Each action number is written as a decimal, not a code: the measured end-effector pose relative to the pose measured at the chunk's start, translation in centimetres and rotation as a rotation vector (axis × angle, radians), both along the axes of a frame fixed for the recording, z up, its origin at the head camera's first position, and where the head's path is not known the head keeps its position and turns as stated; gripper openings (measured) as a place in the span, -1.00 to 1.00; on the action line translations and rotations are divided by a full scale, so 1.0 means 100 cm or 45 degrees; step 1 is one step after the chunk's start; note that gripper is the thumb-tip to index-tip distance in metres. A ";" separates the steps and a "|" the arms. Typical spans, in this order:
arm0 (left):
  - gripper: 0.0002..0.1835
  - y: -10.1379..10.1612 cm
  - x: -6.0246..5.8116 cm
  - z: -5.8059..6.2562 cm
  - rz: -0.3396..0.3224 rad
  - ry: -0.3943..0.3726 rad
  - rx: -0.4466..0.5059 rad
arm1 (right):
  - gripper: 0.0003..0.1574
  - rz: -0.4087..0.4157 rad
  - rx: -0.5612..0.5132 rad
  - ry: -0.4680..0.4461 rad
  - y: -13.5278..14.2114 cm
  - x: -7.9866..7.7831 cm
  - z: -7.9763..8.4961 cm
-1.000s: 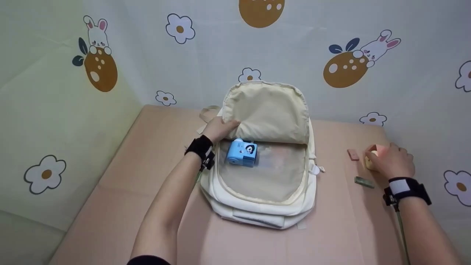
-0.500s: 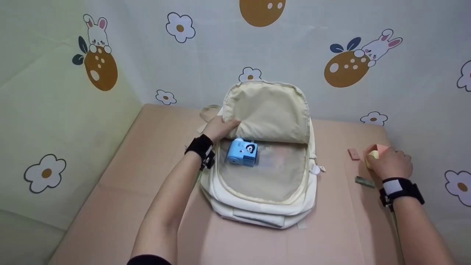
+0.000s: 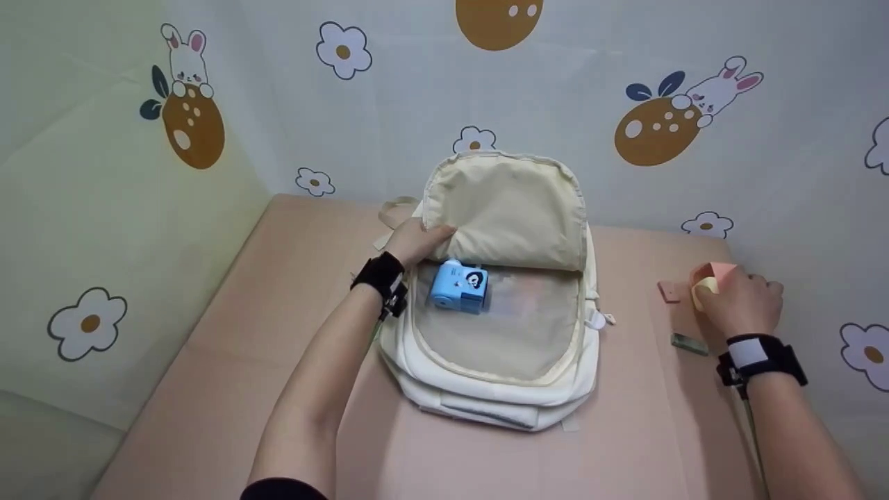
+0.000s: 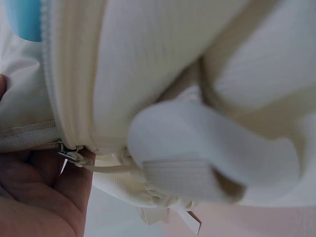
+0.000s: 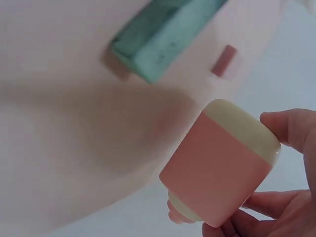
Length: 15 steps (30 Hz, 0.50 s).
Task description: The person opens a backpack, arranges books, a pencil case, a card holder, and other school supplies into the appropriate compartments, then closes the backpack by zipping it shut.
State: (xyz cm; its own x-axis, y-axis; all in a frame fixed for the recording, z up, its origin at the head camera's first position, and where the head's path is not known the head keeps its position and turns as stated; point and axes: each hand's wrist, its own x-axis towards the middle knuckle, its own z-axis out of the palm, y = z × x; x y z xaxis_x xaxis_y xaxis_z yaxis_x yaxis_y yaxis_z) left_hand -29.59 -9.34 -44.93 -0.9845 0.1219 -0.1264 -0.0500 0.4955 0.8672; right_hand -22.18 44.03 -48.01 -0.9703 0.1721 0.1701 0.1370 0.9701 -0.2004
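Near the right edge of the table (image 3: 625,430), the right hand (image 3: 750,303) has thumb and fingers partway round a pink-and-cream object (image 5: 215,168), beyond a green block (image 3: 689,344) and just beside a small pink piece (image 3: 669,292); whether it is off the surface I cannot tell. Towards the far edge, the left hand (image 3: 415,241) pinches the left side of the raised flap (image 3: 510,208) of a backpack (image 3: 479,399), so the step looks like taking up that object, and moving it would call for a steady grip clear of both pieces.

I can read no lettering; the light-blue boxy object (image 3: 458,288) near the off-white fabric backpack (image 3: 496,351)'s left edge is printed too small.
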 end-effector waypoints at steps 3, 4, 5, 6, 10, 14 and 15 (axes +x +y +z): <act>-0.39 0.001 0.000 0.001 -0.006 0.010 -0.020 | -0.40 0.033 -0.036 0.087 -0.009 0.003 0.012; -0.39 0.001 -0.001 0.001 -0.008 0.013 -0.027 | -0.39 0.053 -0.051 0.127 -0.013 0.004 0.017; -0.39 0.001 -0.001 0.001 -0.011 0.015 -0.032 | -0.41 0.076 -0.064 0.172 -0.018 0.005 0.021; -0.39 0.001 -0.001 0.001 -0.014 0.019 -0.036 | -0.43 0.105 -0.079 0.225 -0.023 0.007 0.026; -0.39 0.000 -0.001 0.001 -0.008 0.013 -0.031 | -0.35 0.240 -0.108 0.407 -0.047 0.012 0.046; -0.39 0.000 0.000 0.000 0.002 0.003 -0.016 | -0.13 0.363 -0.141 0.476 -0.076 0.020 0.064; -0.39 0.000 0.000 0.000 -0.001 0.005 -0.021 | -0.10 0.402 -0.142 0.493 -0.083 0.023 0.068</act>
